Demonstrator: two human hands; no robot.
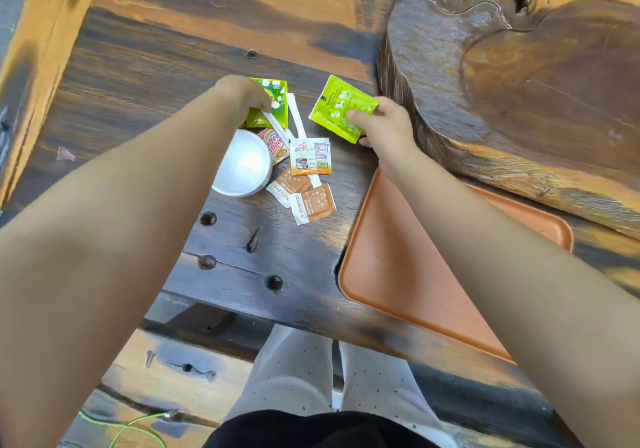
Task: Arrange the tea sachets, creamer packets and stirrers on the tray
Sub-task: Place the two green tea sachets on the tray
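I am standing over a dark, scorched-looking plank desk (pixel 301 274) studded with old nails, a thick carved wood slab (pixel 519 84) rising at its far right. My left hand (pixel 242 96) is curled down on the pile, fingers pinched at the top of a white paper-wrapped stirrer (pixel 277 125) that lies across a green tea sachet (pixel 273 101); I cannot tell whether I have truly gripped it or am only pressing on it. Just below that hand sits a white foam cup (pixel 242 165), mouth up, with a Coffee-mate creamer packet (pixel 277 144) tucked against its rim. Right of the cup lie a second white stirrer (pixel 296 113), another creamer packet (pixel 310 156) face down, and two brown sugar sachets (pixel 301 195), overlapping. My right hand (pixel 384 125) clamps the corner of a second lime-green tea sachet (pixel 341 108) between thumb and fingers, lifted clear of the wood, likely so it can swing over. Beneath my right forearm waits the orange plastic tray (pixel 398 267), nothing on its visible part. I judge the sorting has barely begun.
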